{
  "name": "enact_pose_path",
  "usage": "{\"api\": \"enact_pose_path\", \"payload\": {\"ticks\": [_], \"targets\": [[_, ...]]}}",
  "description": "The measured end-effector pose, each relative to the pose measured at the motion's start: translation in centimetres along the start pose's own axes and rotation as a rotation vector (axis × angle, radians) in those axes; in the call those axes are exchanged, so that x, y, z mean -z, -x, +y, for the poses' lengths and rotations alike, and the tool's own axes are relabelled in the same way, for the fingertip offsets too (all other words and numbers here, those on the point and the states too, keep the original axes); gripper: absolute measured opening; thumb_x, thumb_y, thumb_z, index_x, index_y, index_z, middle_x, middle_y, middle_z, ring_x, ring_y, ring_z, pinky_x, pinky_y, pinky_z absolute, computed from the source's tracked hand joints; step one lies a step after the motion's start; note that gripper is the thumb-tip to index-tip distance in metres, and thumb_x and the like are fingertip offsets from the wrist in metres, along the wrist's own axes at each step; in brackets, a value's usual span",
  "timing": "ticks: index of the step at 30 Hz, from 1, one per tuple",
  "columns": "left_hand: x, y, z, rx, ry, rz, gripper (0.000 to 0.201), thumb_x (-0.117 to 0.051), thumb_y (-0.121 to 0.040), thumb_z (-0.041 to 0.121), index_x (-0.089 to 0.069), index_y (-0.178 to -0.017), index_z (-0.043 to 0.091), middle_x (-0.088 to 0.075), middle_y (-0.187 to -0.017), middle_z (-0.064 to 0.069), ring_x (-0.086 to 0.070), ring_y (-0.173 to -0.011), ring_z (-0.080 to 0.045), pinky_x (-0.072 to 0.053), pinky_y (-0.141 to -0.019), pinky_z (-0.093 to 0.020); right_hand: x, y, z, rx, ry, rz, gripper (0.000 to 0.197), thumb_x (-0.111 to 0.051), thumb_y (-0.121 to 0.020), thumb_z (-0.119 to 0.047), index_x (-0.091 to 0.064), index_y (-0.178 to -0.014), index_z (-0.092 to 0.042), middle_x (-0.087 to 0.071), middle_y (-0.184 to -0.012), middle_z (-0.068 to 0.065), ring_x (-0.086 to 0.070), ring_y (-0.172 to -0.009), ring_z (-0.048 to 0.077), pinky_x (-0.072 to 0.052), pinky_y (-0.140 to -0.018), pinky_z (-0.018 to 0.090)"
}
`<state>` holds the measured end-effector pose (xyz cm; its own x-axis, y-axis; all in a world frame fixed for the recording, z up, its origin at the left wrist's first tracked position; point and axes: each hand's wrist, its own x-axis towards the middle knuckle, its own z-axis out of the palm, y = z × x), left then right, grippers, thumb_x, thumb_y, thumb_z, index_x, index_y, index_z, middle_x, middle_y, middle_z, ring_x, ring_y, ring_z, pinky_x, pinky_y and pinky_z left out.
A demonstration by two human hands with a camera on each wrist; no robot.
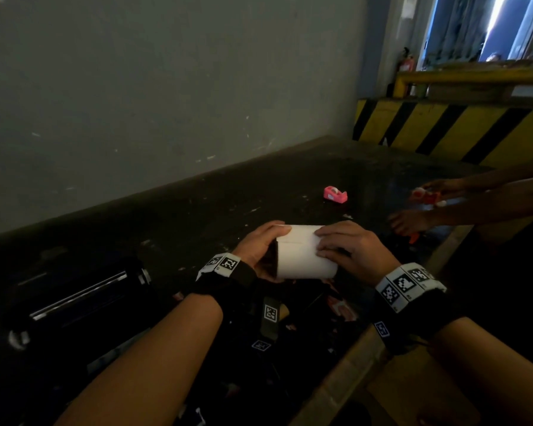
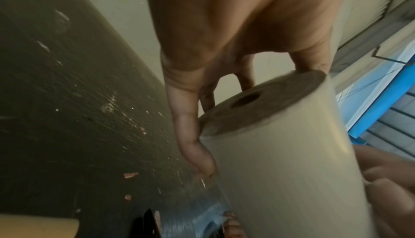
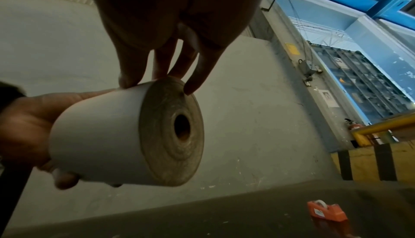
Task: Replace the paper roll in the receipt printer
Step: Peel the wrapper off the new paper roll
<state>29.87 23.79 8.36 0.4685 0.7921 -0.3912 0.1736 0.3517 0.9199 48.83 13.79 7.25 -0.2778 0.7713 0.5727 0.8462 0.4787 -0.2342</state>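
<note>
A white paper roll (image 1: 302, 255) is held above the dark table, lying sideways between both hands. My left hand (image 1: 263, 247) grips its left end, thumb (image 2: 193, 146) along the side and fingers behind it. My right hand (image 1: 333, 242) holds the right end, with its fingertips (image 3: 191, 87) on the rim and the thumb on the paper. The brownish end face with the core hole (image 3: 182, 129) shows in the right wrist view. The black receipt printer (image 1: 74, 298) sits at the lower left, apart from the hands.
A pink tape dispenser (image 1: 335, 194) stands on the table (image 1: 228, 195) beyond the roll. Another person's hands (image 1: 437, 204) work at the right edge. A grey wall runs along the back, and a yellow-and-black striped barrier (image 1: 459, 130) stands at the far right.
</note>
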Motion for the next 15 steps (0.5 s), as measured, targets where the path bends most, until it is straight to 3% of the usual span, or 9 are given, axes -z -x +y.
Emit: {"api": "enact_pose_path", "payload": {"ticks": [4,9,15], "targets": [[0.6,-0.3,0.0,0.002,-0.004,-0.002,0.01,-0.064,-0.08,0.04,-0.06,-0.088,0.043,-0.042,-0.128,-0.008,-0.041,-0.119,-0.039,-0.047,-0.087,-0.064,-0.6,-0.2,-0.1,-0.017,0.045,-0.065,0.027,-0.047,-0.085,-0.033,-0.066,-0.096,-0.017,-0.062,-0.116,0.006,-0.053,-0.109,0.019,-0.044,-0.093,0.033],[0.9,-0.9,-0.1,-0.025,0.008,0.023,0.009,-0.064,-0.081,0.039,-0.06,-0.088,0.042,-0.046,-0.116,-0.005,-0.044,-0.116,-0.038,-0.046,-0.087,-0.065,-1.0,-0.9,-0.5,-0.113,0.001,-0.07,0.023,-0.047,-0.087,-0.03,-0.062,-0.096,-0.016,-0.056,-0.121,0.002,-0.041,-0.109,0.006,-0.04,-0.097,0.029],[1.3,-1.8,0.0,-0.014,-0.024,0.005,0.013,-0.067,-0.075,0.044,-0.063,-0.087,0.045,-0.043,-0.131,-0.008,-0.044,-0.117,-0.04,-0.05,-0.08,-0.064,-1.2,-1.5,-0.3,-0.178,-0.054,-0.075,0.014,-0.051,-0.089,-0.018,-0.06,-0.099,-0.013,-0.053,-0.119,0.0,-0.041,-0.107,0.006,-0.035,-0.096,0.025]]}}
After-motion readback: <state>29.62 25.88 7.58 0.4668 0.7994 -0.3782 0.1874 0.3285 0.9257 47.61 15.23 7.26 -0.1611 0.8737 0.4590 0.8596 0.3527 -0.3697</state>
